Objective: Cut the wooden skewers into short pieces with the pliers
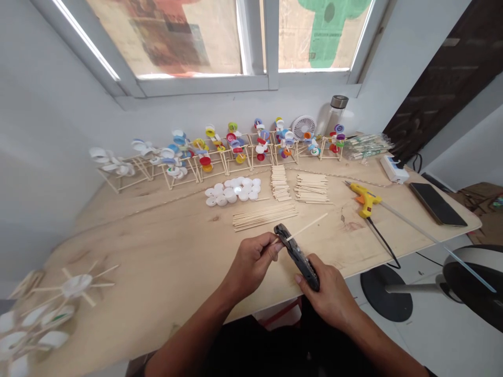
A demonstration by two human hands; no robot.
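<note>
My left hand [255, 262] pinches a thin wooden stick [310, 226] near one end. The stick passes across the head of a black plier-like hand tool [301, 256], and its far part points up and right over the table. Wrapped round the tool's handles is my right hand [330, 288]; whether the jaws have closed on the stick I cannot tell. Just beyond the hands lies a bundle of long thin sticks [265, 215]. Behind it are white bottle caps [236, 189] and two piles of short sticks, one narrow [280, 183] and one wider [312, 187].
Stick frames with coloured cap wheels [236, 144] line the wall. A yellow glue gun [366, 200], phone [437, 203] and power adapter [394, 168] lie to the right. A spoked cap wheel [77, 286] lies left. A small fan [304, 128] and bottle [334, 116] stand behind.
</note>
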